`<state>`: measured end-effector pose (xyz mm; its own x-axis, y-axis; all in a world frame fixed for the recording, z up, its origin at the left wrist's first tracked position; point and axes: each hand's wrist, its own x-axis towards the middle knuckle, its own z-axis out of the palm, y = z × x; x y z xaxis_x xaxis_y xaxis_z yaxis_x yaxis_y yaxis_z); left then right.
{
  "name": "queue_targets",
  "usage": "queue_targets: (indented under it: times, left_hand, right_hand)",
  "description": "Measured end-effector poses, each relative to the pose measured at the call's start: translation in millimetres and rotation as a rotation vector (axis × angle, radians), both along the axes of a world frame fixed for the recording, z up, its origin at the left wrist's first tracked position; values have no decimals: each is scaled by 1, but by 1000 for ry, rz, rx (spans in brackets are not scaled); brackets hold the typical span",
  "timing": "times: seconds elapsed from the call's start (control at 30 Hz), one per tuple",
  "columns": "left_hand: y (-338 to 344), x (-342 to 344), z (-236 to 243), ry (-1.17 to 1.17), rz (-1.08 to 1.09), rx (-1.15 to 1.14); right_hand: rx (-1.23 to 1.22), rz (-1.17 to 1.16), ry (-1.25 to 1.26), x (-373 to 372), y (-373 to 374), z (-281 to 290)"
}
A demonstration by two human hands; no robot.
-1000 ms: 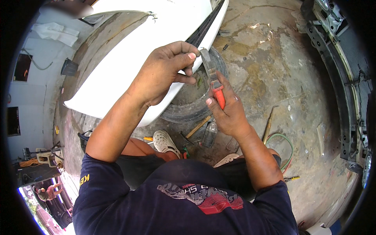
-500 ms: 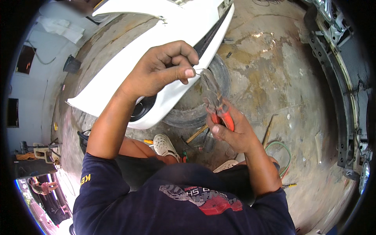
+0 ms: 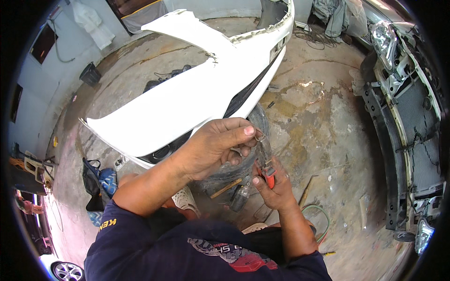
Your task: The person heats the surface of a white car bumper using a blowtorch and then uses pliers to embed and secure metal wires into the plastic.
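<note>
The left forearm angles up and rightward, the right forearm up and leftward, so both hands meet above a black rubber tyre (image 3: 218, 175), beside a white plastic car bumper (image 3: 183, 103). The left hand (image 3: 218, 145) pinches a thin metal wire (image 3: 259, 137) between thumb and forefinger; the right hand (image 3: 277, 186) is wrapped around red-handled metal pliers (image 3: 269, 178), their head at the wire. A navy cloth shirt (image 3: 154, 248) bears yellow sleeve lettering and a grey-and-red chest print.

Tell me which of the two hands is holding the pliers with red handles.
The right hand holds the red-handled pliers; the left hand pinches a thin wire near their tip.
</note>
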<state>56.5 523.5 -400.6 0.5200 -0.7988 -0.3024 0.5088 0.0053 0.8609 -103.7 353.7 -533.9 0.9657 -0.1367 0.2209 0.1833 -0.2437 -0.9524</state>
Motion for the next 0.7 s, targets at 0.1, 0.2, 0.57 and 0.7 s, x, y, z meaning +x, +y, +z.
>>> queue_targets:
  times: [0.1, 0.2, 0.57, 0.7]
  left_hand:
    - [-3, 0, -6, 47, 28, -18]
    - [-5, -2, -9, 200, 43, -127]
    - [6, -1, -6, 184, 38, -39]
    - [6, 4, -9, 225, 48, -31]
  right_hand:
    - [-62, -78, -98, 2, 6, -8]
    - [-74, -110, -125, 2, 12, -16]
    - [-117, -138, -72, 5, 24, -16]
    - [-43, -117, -35, 7, 27, -28]
